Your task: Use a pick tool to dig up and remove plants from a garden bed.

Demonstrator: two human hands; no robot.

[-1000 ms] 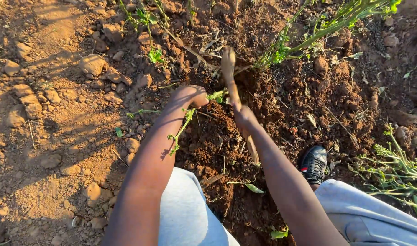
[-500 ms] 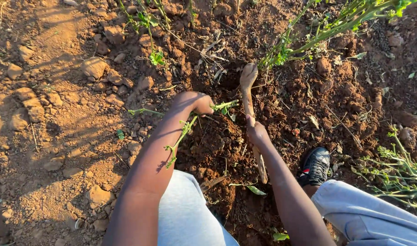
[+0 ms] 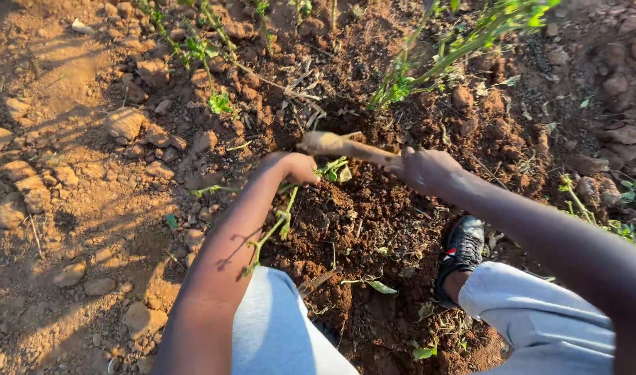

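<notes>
From the head view, we had our left hand (image 3: 295, 167) closed on a green weed stem (image 3: 276, 222), steadying it over the dug red soil (image 3: 373, 215). Our right hand (image 3: 423, 169) gripped a wooden stick (image 3: 339, 144), its tip pointing left, just beyond the stem.

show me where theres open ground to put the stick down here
The freest patch is the sunlit dirt left of the left hand, though scattered with clods. It is crowded ahead, where green stems rise beyond the stick in the right hand, and by the shoe, where leaf litter lies.
</notes>
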